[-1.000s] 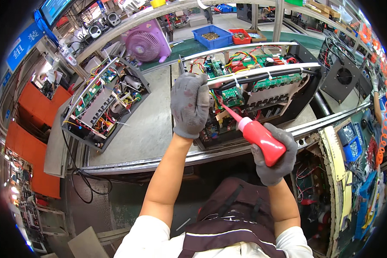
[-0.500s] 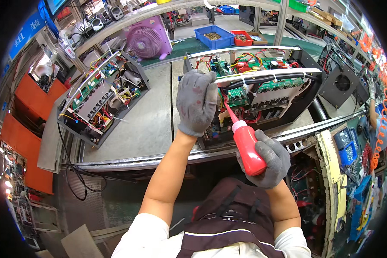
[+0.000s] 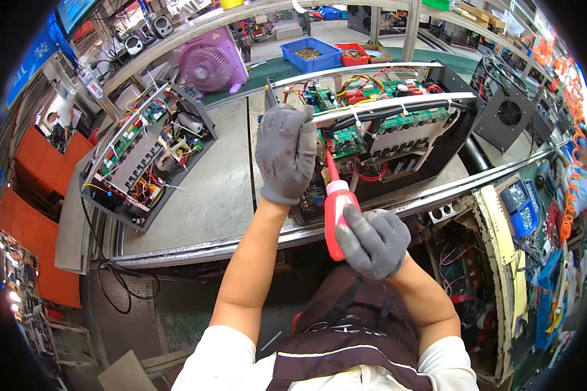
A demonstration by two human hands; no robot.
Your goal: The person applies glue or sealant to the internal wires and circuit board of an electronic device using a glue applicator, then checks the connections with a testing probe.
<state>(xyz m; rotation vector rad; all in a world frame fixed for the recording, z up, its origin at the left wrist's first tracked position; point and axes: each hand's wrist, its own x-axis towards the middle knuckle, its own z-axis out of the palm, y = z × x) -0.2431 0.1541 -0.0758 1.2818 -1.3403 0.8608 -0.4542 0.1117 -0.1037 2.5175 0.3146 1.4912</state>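
My right hand (image 3: 374, 244), in a grey glove, is wrapped around a red squeeze bottle (image 3: 339, 218). The bottle's long pointed nozzle reaches up among the wires and a small green circuit board (image 3: 347, 141) of an open electronics chassis (image 3: 430, 163). My left hand (image 3: 284, 153), also gloved in grey, is closed on the left end of the chassis, by its upper rail (image 3: 391, 104); its fingertips are mostly hidden. Black cables with white ties run along that rail. Whether anything leaves the nozzle tip is too small to tell.
A second open chassis (image 3: 147, 156) lies on the left of the metal bench (image 3: 202, 195). Behind stand a pink fan (image 3: 207, 67), a blue bin (image 3: 311, 60) of small parts and a red bin (image 3: 352, 57). On the right hangs an orange coiled hose (image 3: 572, 189).
My right hand and the bottle have moved left, and the bottle now stands more upright. My left hand keeps its place on the chassis. The whole view has shifted slightly.
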